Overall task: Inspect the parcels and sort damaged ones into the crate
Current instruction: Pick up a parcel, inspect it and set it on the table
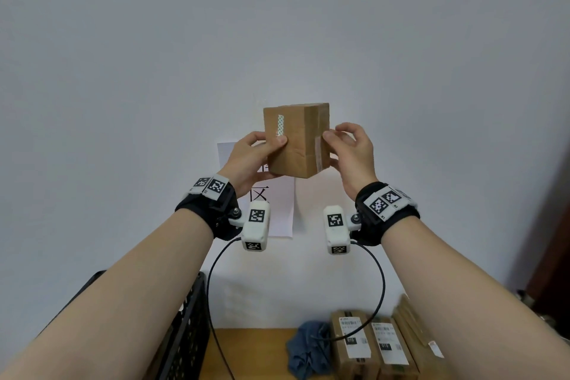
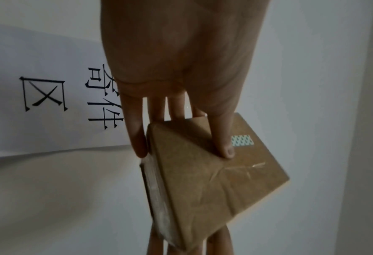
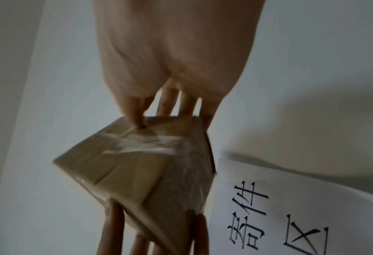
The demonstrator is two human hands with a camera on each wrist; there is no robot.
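1. The wall [image 1: 123,71] fills most of what I see beyond my hands, and a paper sign [image 1: 282,210] hangs on it just behind them.
2. The black crate [image 1: 185,333] sits low under my left forearm, on the bench [image 1: 253,355].
3. Three more parcels [image 1: 354,339] lie on the bench below my right wrist, a blue cloth [image 1: 305,345] touching them.
4. The parcel [image 1: 296,139] in question is up in the air between my hands, tilted corner-down, with creased cardboard near its lower corner.
5. My left hand [image 1: 249,160] grips one side, thumb on the front face, fingers behind.
6. My right hand [image 1: 351,151] pinches the taped edge opposite.
7. I judge it light and stiff, though slick on the tape [image 3: 146,143], so hold bare cardboard faces.
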